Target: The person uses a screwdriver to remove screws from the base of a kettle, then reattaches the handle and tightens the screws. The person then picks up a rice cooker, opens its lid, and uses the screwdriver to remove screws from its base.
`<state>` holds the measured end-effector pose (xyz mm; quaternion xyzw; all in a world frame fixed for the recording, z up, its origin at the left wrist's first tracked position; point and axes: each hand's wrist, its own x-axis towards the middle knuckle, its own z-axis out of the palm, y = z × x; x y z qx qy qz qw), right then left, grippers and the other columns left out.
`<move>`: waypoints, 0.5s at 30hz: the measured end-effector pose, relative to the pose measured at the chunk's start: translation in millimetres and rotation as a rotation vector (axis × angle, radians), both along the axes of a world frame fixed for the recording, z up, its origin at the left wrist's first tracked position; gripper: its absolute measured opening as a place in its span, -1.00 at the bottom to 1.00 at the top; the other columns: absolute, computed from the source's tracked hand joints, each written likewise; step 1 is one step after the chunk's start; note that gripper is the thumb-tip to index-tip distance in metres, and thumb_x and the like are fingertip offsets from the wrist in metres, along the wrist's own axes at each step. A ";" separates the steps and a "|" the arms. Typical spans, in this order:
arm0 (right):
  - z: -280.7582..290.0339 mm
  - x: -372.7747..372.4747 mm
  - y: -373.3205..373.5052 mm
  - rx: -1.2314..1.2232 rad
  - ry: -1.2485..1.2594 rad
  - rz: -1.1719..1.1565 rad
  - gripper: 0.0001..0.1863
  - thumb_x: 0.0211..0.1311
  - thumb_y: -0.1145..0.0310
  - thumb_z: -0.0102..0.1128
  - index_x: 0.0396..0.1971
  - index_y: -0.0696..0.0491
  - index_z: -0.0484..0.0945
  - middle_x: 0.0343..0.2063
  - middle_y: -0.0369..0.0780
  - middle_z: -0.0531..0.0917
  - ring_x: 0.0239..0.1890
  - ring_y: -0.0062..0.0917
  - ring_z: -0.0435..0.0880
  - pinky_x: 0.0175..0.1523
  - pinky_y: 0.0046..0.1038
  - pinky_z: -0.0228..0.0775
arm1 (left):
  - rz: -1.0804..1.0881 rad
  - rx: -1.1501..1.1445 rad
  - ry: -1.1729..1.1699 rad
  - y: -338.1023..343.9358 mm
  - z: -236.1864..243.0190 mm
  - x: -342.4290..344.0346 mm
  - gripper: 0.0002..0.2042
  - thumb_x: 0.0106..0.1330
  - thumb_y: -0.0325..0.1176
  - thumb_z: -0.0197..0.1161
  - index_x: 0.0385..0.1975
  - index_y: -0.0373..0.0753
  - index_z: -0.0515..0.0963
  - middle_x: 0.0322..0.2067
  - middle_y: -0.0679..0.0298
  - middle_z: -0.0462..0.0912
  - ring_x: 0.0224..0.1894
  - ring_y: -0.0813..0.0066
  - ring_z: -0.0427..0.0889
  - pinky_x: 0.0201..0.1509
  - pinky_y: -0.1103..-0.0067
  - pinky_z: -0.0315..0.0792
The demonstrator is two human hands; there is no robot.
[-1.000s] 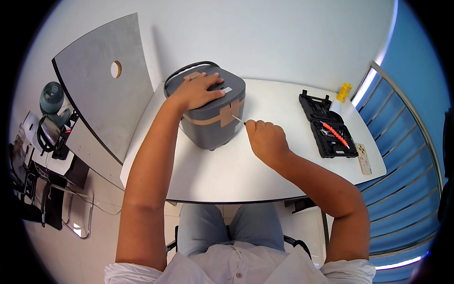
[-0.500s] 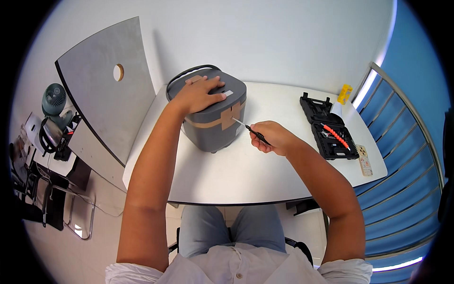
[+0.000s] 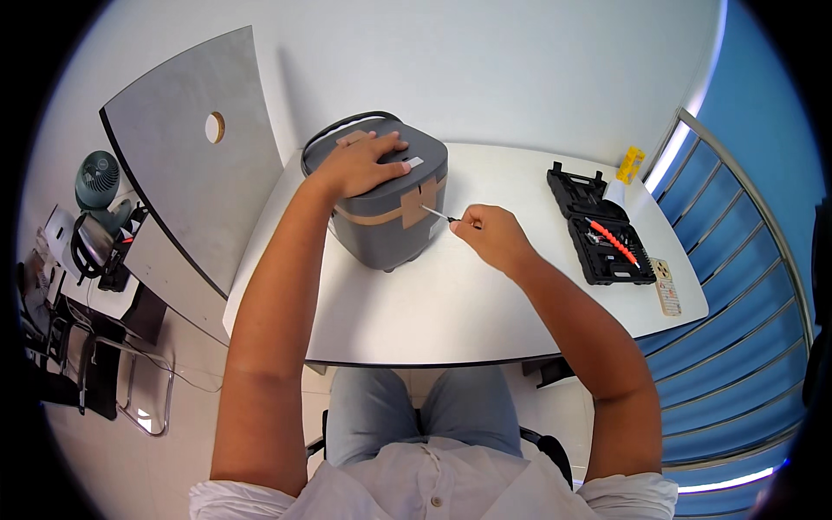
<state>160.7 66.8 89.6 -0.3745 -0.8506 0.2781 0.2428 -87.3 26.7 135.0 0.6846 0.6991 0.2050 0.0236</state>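
A dark grey appliance with a carrying handle, shaped like a rice cooker (image 3: 373,241), stands on the white table. A brown tape-like band runs round its upper body, with a wider brown patch (image 3: 412,211) at the front. My left hand (image 3: 360,166) lies spread flat on the lid, holding nothing. In my right hand (image 3: 494,236) is a screwdriver (image 3: 437,214), gripped by its dark handle, which the fingers mostly cover. Its metal shaft points left, and the tip meets the brown patch below the lid's edge; whether it goes in cannot be seen.
On the right of the table (image 3: 485,321) lies an opened black tool case (image 3: 594,269) with a red flexible shaft (image 3: 614,241) across it. Behind are a yellow object (image 3: 631,165) and, nearer, a beige panel (image 3: 666,290). A grey partition (image 3: 186,156) borders the left, a metal railing (image 3: 737,182) the right.
My right hand has turned and shifted up slightly, now covering more of the screwdriver's handle. The tip stays at the brown patch, and my left hand remains on the lid.
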 end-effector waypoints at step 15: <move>-14.3 -2.1 -20.6 0.811 -0.261 -0.038 -0.81 0.12 0.33 0.16 -0.61 0.03 0.40 -0.71 -0.27 0.46 -0.67 -0.56 0.45 -0.64 -0.52 0.25 | 0.011 0.015 0.001 -2.3 -0.7 3.7 -0.45 0.22 0.15 0.00 0.15 0.00 0.42 0.30 0.34 0.20 0.38 0.25 0.04 0.42 0.27 -0.24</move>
